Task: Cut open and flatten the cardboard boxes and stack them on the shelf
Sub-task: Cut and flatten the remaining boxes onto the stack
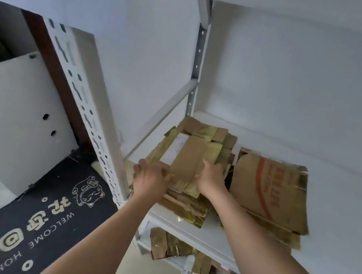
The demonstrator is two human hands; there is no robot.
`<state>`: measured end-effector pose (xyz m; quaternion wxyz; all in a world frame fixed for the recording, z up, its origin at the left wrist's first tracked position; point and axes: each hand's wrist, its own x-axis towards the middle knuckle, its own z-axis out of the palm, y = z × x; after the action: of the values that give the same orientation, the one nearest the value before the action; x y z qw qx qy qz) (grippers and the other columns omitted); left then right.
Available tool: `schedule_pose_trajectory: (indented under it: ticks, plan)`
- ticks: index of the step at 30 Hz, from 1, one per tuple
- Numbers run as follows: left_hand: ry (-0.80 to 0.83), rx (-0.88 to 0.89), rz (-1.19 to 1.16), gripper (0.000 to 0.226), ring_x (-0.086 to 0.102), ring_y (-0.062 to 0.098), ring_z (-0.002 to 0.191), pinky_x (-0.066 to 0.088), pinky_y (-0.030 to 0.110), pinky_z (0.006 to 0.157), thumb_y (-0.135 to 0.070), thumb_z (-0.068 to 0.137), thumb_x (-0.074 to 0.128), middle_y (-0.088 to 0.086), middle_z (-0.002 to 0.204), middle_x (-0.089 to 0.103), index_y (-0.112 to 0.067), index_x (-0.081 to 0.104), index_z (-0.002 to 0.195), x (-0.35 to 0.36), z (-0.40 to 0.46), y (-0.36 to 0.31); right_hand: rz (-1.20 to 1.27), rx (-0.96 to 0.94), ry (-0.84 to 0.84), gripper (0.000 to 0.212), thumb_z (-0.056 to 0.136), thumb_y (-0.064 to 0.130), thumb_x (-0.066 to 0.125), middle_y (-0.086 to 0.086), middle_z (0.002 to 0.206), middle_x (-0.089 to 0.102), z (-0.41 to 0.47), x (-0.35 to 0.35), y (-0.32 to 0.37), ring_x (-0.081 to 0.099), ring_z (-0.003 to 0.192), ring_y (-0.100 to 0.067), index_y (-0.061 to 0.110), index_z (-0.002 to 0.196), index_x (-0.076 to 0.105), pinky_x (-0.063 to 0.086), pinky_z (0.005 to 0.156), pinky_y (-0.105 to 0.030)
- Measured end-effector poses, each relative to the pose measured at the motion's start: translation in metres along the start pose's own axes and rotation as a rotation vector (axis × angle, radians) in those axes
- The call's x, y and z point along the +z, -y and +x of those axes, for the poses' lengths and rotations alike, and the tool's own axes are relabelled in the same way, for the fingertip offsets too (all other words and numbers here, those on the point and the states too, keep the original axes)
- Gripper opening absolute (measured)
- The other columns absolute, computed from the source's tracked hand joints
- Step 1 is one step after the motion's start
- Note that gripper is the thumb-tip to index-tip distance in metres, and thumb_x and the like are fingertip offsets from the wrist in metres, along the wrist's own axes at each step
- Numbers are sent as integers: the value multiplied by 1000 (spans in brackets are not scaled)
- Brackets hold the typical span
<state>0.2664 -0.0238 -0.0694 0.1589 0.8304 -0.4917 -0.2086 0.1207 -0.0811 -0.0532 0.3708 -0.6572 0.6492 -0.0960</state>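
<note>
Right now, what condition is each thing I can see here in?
Left hand: gripping the near edge of the top flattened box.
Right hand: holding that box too.
Left stack: flattened, on the shelf.
Red-printed cardboard: flat, alongside.
Lower cardboard: lying below.
Doormat: flat on floor.

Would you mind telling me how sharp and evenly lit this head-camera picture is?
Head view: soft, even light with no hard shadows; wide-angle lens bends the shelf post; the whole frame is slightly blurred, so the red print on the right cardboard stack is unreadable; the tape on the left stack glints under both hands.
</note>
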Motion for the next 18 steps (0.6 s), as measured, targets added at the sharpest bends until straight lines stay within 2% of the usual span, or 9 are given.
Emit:
schedule_pose_trajectory:
  ticks: [1, 2, 4, 5, 7, 8, 10, 13, 18]
  plan:
    - [-1, 43, 81, 45, 33, 28, 122, 40, 42, 101, -46, 91, 63, 8, 126, 33, -28, 54, 131, 4, 5, 4, -77, 45, -24, 57, 99, -3, 47, -16, 154, 18, 1, 4, 1, 51, 106, -25, 14, 151, 32, 46, 77, -26]
    - [7, 106, 126, 56, 28, 30, 129, 35, 45, 107, -46, 89, 65, 9, 137, 28, -33, 45, 140, 8, 9, 7, -179, 73, -70, 52, 96, -4, 51, -15, 152, 18, 1, 7, 1, 49, 108, -26, 13, 144, 42, 48, 77, -28]
    - [106, 227, 152, 78, 9, 29, 147, 17, 47, 120, -39, 90, 66, -1, 160, 10, -42, 20, 152, 12, 20, 13, -417, 31, -167, 43, 91, 1, 63, -12, 153, 15, 1, 12, -1, 36, 129, -33, 12, 131, 50, 49, 87, -33]
    - [177, 282, 175, 83, -2, 25, 151, 7, 47, 122, -36, 91, 65, -5, 164, 0, -42, 12, 154, 13, 26, 15, -494, -35, -187, 53, 91, 4, 65, -10, 158, 9, 4, 13, -4, 25, 140, -35, 14, 138, 45, 44, 98, -37]
    - [291, 365, 263, 86, -12, 21, 151, -6, 45, 122, -34, 93, 62, -5, 164, -11, -36, 4, 156, 15, 38, 18, -564, -132, -105, 77, 94, 9, 62, -3, 165, -4, 11, 13, -9, 2, 151, -32, 20, 156, 18, 21, 119, -47]
    - [329, 389, 298, 87, -12, 21, 151, -9, 44, 121, -35, 93, 61, -3, 164, -13, -33, 2, 157, 16, 42, 17, -599, -147, -36, 80, 97, 14, 59, -2, 166, -8, 14, 10, -11, -4, 152, -28, 22, 158, 9, 9, 122, -51]
    - [383, 402, 303, 89, -7, 21, 151, -7, 43, 121, -36, 92, 62, 0, 164, -12, -29, 2, 157, 18, 49, 15, -647, -117, 86, 78, 100, 24, 56, 0, 166, -11, 24, 7, -16, -6, 153, -24, 24, 159, 5, -1, 122, -55]
    - [411, 409, 312, 90, 0, 21, 152, -2, 48, 122, -36, 91, 64, 1, 165, -7, -28, 5, 158, 19, 57, 12, -673, -96, 143, 77, 99, 31, 56, 0, 166, -9, 37, 6, -20, -1, 153, -24, 25, 158, 7, 1, 121, -58]
    - [360, 381, 367, 87, 6, 22, 151, 3, 49, 122, -35, 90, 65, 0, 165, -1, -28, 11, 157, 16, 55, 3, -661, -94, 130, 78, 98, 27, 59, -1, 166, -7, 41, 8, -13, 2, 153, -27, 23, 158, 10, 4, 121, -59]
